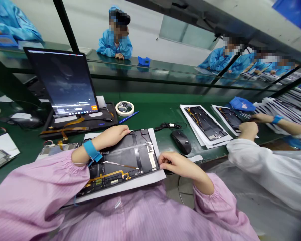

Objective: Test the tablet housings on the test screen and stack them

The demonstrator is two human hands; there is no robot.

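Observation:
An opened tablet point(120, 157) lies on a white sheet point(130, 187) on the bench, its black back showing foil strips and a gold flex cable point(107, 177). My left hand point(112, 135) rests flat on the tablet's upper edge, with a blue wrist strap point(92, 151) just behind it. My right hand point(178, 165) curls around the tablet's right edge, near a metal connector strip point(150, 157). Its fingertips touch the edge, and the thumb is hidden. Pink sleeves cover both my forearms.
A black mouse point(181, 142), a tape roll point(124, 108) and a blue pen point(128, 117) lie past the tablet. An upright lit screen point(61, 82) stands at left. At right, a co-worker's hands point(248, 129) work on another opened tablet point(229, 118). A glass partition runs behind.

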